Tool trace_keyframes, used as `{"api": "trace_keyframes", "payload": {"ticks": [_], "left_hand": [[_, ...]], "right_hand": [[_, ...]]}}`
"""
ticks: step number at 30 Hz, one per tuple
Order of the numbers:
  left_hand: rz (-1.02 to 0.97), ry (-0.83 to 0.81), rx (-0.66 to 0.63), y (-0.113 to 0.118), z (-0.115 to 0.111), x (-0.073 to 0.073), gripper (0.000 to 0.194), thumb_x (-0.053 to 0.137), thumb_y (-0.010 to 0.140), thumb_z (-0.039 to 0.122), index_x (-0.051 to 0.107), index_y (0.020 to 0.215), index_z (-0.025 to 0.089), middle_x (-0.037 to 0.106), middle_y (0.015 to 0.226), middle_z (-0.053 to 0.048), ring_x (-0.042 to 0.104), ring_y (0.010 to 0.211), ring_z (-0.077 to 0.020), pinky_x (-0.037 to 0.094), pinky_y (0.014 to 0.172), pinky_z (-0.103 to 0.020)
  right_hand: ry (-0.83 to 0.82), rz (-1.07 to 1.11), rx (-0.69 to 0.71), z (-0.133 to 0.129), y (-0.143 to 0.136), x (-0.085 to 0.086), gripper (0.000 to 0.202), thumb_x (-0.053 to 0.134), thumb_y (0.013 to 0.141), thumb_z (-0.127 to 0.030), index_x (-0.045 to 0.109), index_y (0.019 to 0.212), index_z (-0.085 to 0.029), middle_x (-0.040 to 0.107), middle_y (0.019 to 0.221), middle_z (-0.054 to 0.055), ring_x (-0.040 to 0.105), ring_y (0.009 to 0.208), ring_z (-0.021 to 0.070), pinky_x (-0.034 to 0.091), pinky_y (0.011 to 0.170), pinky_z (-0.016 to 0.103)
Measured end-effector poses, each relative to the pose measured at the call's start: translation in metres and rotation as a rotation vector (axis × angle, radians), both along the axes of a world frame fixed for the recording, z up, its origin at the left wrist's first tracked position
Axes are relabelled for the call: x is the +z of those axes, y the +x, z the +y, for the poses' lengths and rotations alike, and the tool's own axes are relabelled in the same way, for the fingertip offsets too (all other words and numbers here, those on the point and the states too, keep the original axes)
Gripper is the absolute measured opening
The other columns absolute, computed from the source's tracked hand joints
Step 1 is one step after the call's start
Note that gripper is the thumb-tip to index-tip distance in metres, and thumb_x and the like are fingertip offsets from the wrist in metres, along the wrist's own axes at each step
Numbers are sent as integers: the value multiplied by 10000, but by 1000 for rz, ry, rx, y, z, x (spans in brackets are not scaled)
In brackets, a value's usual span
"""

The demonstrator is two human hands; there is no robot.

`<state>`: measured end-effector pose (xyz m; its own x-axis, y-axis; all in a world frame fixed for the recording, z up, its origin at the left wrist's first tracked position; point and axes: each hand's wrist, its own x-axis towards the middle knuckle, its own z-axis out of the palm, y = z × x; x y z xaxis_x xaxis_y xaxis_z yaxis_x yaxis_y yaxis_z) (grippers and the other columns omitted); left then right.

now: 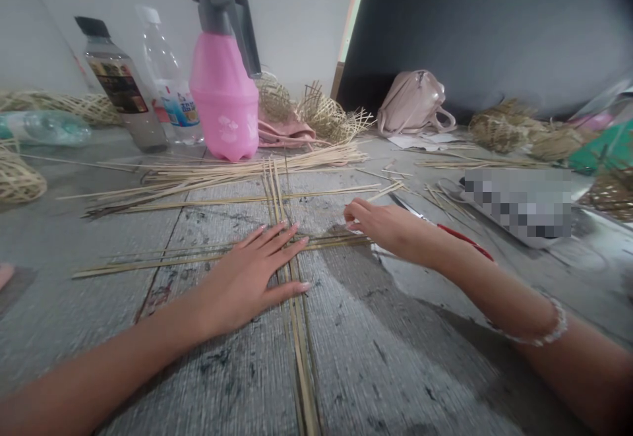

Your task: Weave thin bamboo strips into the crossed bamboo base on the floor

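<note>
as left hand spans crossed strips, right hand curled

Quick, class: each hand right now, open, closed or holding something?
Left hand: open, palm down on the crossed strips.
Right hand: curled; whether it grips a strip cannot be told.

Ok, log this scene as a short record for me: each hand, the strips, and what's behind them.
Left hand: spread flat on the lengthwise strips
Right hand: curled, near the right ends of the crosswise strips; grip unclear
Strip layout: lengthwise crossing crosswise
Behind: loose strip pile, then pink sprayer
Left of sprayer: dark-capped bottle, white-capped bottle, both standing
Partly hidden: red-handled tool
</note>
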<state>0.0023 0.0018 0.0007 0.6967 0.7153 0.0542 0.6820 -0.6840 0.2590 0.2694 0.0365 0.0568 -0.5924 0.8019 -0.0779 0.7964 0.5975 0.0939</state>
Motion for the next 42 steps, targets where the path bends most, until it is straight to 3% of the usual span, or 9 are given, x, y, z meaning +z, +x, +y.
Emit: {"api": "trace_keyframes", "payload": {"ticks": [6, 11, 15, 24, 28, 32, 35, 42], "left_hand": [[-15, 16, -12, 0, 0, -1, 746, 231, 948, 722, 301, 1518, 246, 174, 1599, -48, 184, 1480, -277, 173, 1191, -499], [13, -1, -1, 1, -1, 1, 755, 209, 940, 735, 285, 1523, 263, 144, 1607, -25, 148, 1488, -266, 154, 1197, -493], [17, -2, -1, 0, 0, 2, 751, 216, 943, 732, 287, 1522, 260, 139, 1610, -23, 150, 1488, -264, 156, 1197, -490], [8, 1, -2, 1, -2, 3, 760, 219, 942, 733, 318, 1512, 239, 174, 1602, -49, 190, 1478, -284, 179, 1187, -506], [0, 34, -3, 0, -2, 2, 740, 225, 953, 718, 334, 1506, 239, 255, 1586, -63, 243, 1465, -270, 208, 1180, -470], [-22, 55, -11, -1, -1, -2, 725, 240, 957, 710, 323, 1510, 249, 238, 1592, -52, 234, 1468, -257, 195, 1186, -454], [-14, 50, -13, -1, -1, -2, 730, 244, 954, 714, 331, 1507, 246, 253, 1590, -48, 237, 1467, -262, 202, 1184, -460], [7, 35, 2, -1, -2, 1, 760, 218, 945, 729, 316, 1515, 236, 233, 1594, -60, 237, 1465, -286, 210, 1179, -479]], "right_hand": [[10, 19, 56, 4, 14, -5, 247, 421, 927, -123, 540, 1142, -152, 623, 1038, 102, 577, 649, 158, 342, 545, 282], [75, -18, 123, 2, 25, -7, 261, 424, 916, -88, 551, 1136, -148, 625, 995, 102, 556, 628, 149, 351, 552, 274], [114, -66, 174, 3, 23, -10, 262, 423, 889, -93, 566, 1105, -127, 613, 1036, 134, 569, 724, 181, 343, 552, 283], [153, -194, -38, 3, 8, 1, 199, 441, 843, -134, 622, 927, -133, 610, 979, 101, 428, 513, 106, 210, 497, 290], [188, -104, -30, 0, 9, 6, 213, 424, 849, -144, 632, 893, -149, 637, 984, 89, 496, 564, 116, 241, 522, 291], [232, 30, -112, -6, 12, 11, 212, 437, 846, -176, 634, 923, -187, 674, 925, 59, 546, 606, 147, 258, 532, 288], [181, 49, -131, -10, 12, 11, 166, 468, 844, -200, 625, 899, -196, 681, 845, 44, 574, 638, 168, 279, 543, 289], [58, 42, -67, -6, 18, 2, 147, 479, 888, -218, 621, 897, -182, 675, 891, 54, 596, 714, 179, 335, 600, 294]]}}
